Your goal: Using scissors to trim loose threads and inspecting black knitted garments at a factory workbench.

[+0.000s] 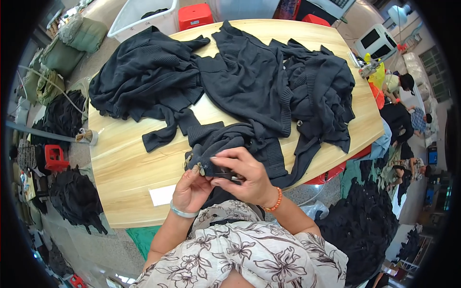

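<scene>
My left hand [190,191] pinches the edge of a black knit cardigan [223,137] near the table's front edge. Brass-coloured buttons [200,169] show beside the left thumb and along that edge. From the right, my right hand [249,178] closes on the same edge, thumb and index finger nearly meeting the left fingertips. Under its fingers shows a small dark, partly shiny thing [235,178]; its kind is hidden. The cardigan's body lies bunched just beyond both hands.
More black knit garments lie heaped on the wooden table [129,192], at left [144,72] and right [324,91]. A white slip of paper [162,196] is left of my hands. Beyond stand a white bin [139,19] and a red stool [195,16]. Other people sit far right.
</scene>
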### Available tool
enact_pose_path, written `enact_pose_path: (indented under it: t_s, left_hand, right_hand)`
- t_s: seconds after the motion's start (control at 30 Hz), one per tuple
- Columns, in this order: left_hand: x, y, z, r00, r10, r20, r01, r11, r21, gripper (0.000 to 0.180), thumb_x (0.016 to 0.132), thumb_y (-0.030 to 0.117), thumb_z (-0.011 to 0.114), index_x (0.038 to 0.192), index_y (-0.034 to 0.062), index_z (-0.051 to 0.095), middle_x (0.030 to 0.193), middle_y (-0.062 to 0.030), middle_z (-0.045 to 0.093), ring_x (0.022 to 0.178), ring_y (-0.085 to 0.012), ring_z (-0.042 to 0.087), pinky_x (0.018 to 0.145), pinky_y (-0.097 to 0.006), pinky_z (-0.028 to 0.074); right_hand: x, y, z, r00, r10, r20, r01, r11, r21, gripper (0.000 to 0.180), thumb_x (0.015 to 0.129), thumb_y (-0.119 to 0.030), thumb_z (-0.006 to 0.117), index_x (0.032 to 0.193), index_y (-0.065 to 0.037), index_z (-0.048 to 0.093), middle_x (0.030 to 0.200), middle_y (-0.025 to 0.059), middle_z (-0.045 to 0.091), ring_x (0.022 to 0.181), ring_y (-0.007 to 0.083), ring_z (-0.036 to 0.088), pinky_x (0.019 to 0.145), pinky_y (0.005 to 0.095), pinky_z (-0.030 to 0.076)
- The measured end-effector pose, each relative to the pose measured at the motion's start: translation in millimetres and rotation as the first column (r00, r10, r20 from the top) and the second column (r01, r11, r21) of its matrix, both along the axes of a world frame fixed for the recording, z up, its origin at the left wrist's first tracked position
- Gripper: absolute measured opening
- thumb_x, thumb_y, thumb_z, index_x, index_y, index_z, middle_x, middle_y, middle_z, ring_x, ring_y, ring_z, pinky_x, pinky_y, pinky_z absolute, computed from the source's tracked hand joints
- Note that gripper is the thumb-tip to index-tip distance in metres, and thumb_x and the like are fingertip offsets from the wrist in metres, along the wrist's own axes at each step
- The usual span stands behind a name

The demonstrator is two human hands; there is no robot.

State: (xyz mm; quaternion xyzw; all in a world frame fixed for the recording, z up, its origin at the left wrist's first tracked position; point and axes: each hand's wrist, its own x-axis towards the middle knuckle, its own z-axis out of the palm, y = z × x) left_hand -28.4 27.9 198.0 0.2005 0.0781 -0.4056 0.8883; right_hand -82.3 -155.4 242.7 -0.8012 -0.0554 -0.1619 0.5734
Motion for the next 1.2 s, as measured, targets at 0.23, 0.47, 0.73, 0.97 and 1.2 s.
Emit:
enact_pose_path:
  t_s: [0.23,0.47,0.73,0.97,1.2]
  left_hand:
    - [-7,-2,-1,0.995,-0.022,0.096,0.02,0.999,0.03,0.022,0.098,0.015,0.055,0.116,0.0053,0.064,0.113,-0.0057,0.068,0.107,-0.0182,0.062,0.1,-0.039,0.044]
    - [-15,-10,10,0.995,0.044,0.092,-0.062,0.979,0.197,0.02,0.096,0.014,0.059,0.113,0.0044,0.065,0.108,-0.0057,0.069,0.099,-0.0159,0.064,0.09,-0.034,0.05]
    - [-18,-13,3,0.996,0.012,0.084,-0.028,0.98,0.196,0.018,0.096,0.016,0.061,0.109,0.0049,0.067,0.107,-0.0061,0.069,0.097,-0.015,0.064,0.087,-0.032,0.05]
    - [-21,-17,2,0.993,0.027,0.115,-0.053,0.971,0.233,0.022,0.098,0.017,0.057,0.114,0.0041,0.064,0.107,-0.0073,0.069,0.097,-0.0171,0.065,0.089,-0.034,0.05]
    - [-20,-22,9,0.992,0.031,0.119,-0.063,0.959,0.275,0.018,0.095,0.015,0.063,0.109,0.0045,0.067,0.105,-0.0068,0.07,0.095,-0.0158,0.065,0.087,-0.032,0.05]
  right_hand:
    - [-1,5,-5,0.996,0.042,-0.081,-0.041,0.999,0.016,0.042,0.076,0.002,0.073,0.117,-0.005,0.068,0.109,0.0107,0.059,0.091,0.0189,0.065,0.077,0.0268,0.053]
    - [-19,-6,5,0.986,-0.13,-0.101,0.11,0.978,-0.177,0.044,0.082,-0.023,0.076,0.12,-0.004,0.065,0.094,0.0094,0.061,0.073,0.0184,0.065,0.062,0.0274,0.051]
    - [-32,1,2,0.979,-0.194,0.058,0.199,0.87,-0.451,0.031,0.084,-0.021,0.073,0.109,-0.005,0.065,0.075,0.0061,0.057,0.061,0.022,0.061,0.051,0.0318,0.046]
    - [-28,4,-5,0.979,-0.188,0.075,0.2,0.837,-0.51,0.024,0.087,-0.022,0.069,0.099,-0.002,0.062,0.078,0.0081,0.062,0.062,0.0254,0.063,0.054,0.0332,0.049]
    - [-25,3,-9,0.982,-0.179,0.063,0.185,0.836,-0.516,0.02,0.087,-0.021,0.068,0.094,-0.005,0.058,0.075,0.0082,0.062,0.066,0.0247,0.064,0.058,0.0332,0.051]
